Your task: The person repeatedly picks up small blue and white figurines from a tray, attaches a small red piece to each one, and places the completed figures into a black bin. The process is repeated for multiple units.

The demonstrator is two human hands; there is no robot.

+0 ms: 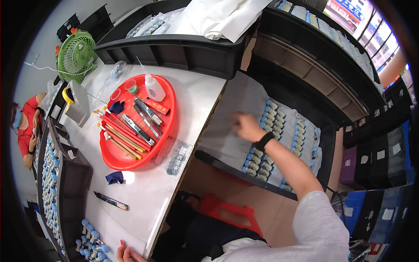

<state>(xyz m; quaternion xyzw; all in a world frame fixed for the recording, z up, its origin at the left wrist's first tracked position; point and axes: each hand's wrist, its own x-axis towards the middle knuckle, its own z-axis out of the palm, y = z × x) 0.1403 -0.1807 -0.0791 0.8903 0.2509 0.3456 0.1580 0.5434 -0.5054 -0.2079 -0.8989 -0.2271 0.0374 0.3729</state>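
My right hand (pixel 245 127) reaches over a black bin (pixel 279 188) lined with white sheet (pixel 231 113). Its fingers are smeared by motion, so I cannot see whether they hold anything. Beside it, rows of small blue and cream figurines (pixel 271 120) lie on the sheet. My left hand (pixel 127 254) is at the table's near edge, partly cut off by the picture's edge. Its fingers are curled, and a small red bit (pixel 122 243) shows at a fingertip; what it is I cannot make out. Just left of that hand is a cluster of blue-topped figurines (pixel 91 242).
On the white table are a red tray (pixel 114 162) of brushes, cutters and a squeeze bottle, a utility knife (pixel 111 201) and a dark blue cloth (pixel 114 177). Black crates and a green fan (pixel 77 54) stand around. Another person (pixel 29 126) sits at far left.
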